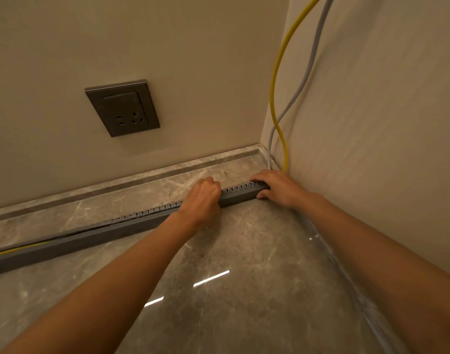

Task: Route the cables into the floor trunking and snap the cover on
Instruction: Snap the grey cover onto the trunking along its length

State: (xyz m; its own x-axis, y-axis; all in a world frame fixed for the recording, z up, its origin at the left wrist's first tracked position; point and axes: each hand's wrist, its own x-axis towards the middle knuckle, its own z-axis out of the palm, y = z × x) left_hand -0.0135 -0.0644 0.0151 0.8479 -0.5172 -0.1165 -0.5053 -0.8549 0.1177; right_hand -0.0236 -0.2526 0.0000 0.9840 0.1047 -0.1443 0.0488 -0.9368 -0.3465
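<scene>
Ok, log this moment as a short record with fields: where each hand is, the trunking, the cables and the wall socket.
left hand: closed over the trunking, partway along it
right hand: gripping the trunking's end near the corner
trunking: grey, slotted, on the floor parallel to the wall, no cover on the visible length
yellow cable: hangs down the corner; yellow shows inside the trunking's far left
grey cable: hangs beside the yellow one
wall socket: dark, nothing plugged in

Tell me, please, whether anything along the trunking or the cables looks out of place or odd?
Nothing looks damaged. The trunking has no cover on, its slotted top showing between the left hand and right hand. The yellow cable and grey cable hang loose and cross in the corner.
</scene>
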